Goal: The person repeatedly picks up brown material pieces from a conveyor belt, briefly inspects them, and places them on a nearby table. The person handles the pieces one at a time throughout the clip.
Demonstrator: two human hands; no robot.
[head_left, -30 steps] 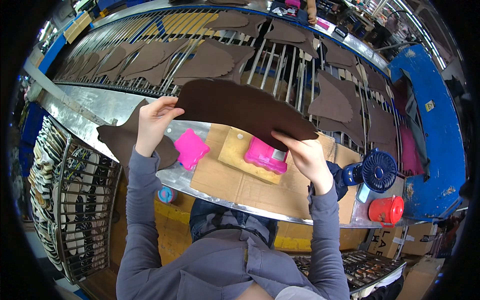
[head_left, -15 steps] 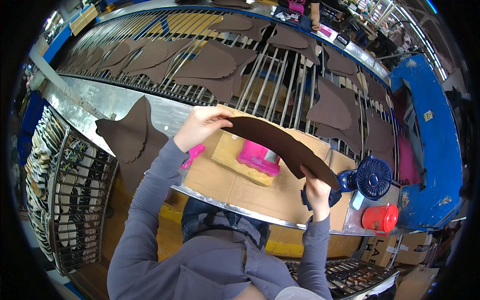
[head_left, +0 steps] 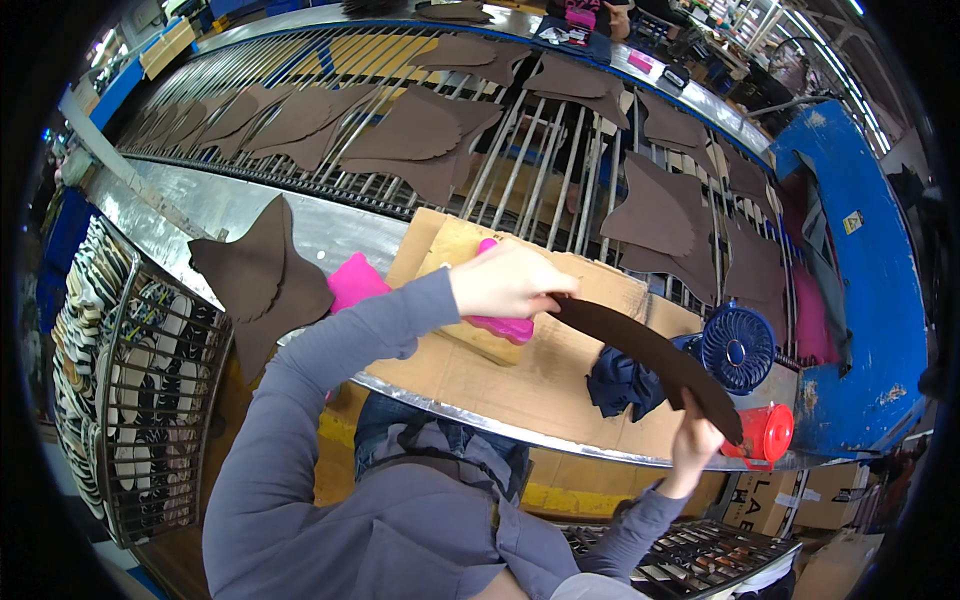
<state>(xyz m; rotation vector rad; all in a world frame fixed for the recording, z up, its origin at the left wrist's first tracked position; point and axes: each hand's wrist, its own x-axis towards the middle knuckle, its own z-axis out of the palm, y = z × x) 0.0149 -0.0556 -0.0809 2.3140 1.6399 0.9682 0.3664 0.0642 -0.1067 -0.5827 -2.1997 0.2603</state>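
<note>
A curved dark brown sheet piece (head_left: 650, 348), seen nearly edge-on, is stretched between my two hands above a cardboard sheet (head_left: 560, 395). My left hand (head_left: 508, 282) pinches its upper left end. At the lower right end, my right hand (head_left: 694, 440) grips it near the red bucket (head_left: 768, 434). Under my left hand and forearm lies a yellowish block (head_left: 482, 345) with a bright pink scalloped piece (head_left: 508, 328) on it, partly covered. A second pink piece (head_left: 354, 283) shows beyond my left forearm. Crumpled dark blue cloth (head_left: 624, 382) lies below the brown piece.
Brown cut pieces (head_left: 405, 128) lie overlapped on a metal-bar conveyor (head_left: 535, 170) across the bench. More brown pieces (head_left: 262, 270) overhang the bench's left edge. A blue fan (head_left: 737, 347) stands right, near a blue machine (head_left: 850, 300). Racks of shoe parts (head_left: 160, 420) flank me.
Both hands have carried the brown piece right and toward me. My left forearm now crosses the yellowish block; the blue cloth and the left pink piece show more fully.
</note>
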